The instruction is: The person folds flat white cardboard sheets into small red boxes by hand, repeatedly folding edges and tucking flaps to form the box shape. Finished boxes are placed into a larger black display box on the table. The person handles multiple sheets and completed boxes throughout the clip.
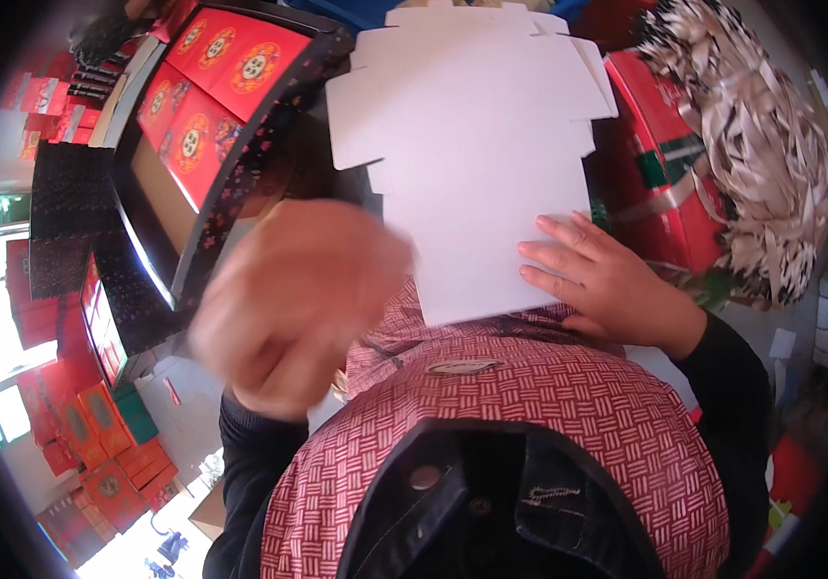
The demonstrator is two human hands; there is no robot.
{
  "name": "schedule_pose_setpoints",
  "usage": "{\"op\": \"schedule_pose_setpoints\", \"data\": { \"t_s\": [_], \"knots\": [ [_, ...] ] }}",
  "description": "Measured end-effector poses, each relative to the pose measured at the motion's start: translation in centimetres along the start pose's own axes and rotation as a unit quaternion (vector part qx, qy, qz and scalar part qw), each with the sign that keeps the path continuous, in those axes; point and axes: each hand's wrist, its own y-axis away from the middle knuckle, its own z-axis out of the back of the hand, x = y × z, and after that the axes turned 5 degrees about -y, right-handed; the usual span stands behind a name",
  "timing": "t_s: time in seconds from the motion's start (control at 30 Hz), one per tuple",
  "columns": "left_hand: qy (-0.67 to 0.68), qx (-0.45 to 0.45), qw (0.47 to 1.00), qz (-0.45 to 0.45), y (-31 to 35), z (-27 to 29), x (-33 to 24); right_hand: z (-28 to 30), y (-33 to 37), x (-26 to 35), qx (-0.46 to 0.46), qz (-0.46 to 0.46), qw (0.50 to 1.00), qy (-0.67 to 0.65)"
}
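A flat white cardboard box blank with notched flaps lies in front of me, its near end over my red patterned apron. On its near right part rests my right hand, open, fingers stretched out and lying flat on the card. My left hand is raised just left of the blank's near end. It looks bent at the fingers but is smeared by motion, so whether it holds anything is unclear.
A dark patterned tray at the far left holds several red printed boxes. Beige ribbon strips hang in a bundle at the right, beside a red box. Orange boxes are stacked at the lower left.
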Motion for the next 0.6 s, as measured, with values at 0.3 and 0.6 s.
{"op": "schedule_pose_setpoints", "data": {
  "t_s": [0.3, 0.6],
  "knots": [
    [-0.398, 0.116, 0.901, 0.131, 7.1, -6.3, 3.0, -3.2, 1.7, 0.7, -0.184, 0.069, 0.976, 0.095],
    [-0.025, -0.012, 0.982, 0.185, 4.7, -2.5, 0.4, 7.6, -0.9, 2.4, -0.157, 0.047, 0.962, -0.218]
  ]
}}
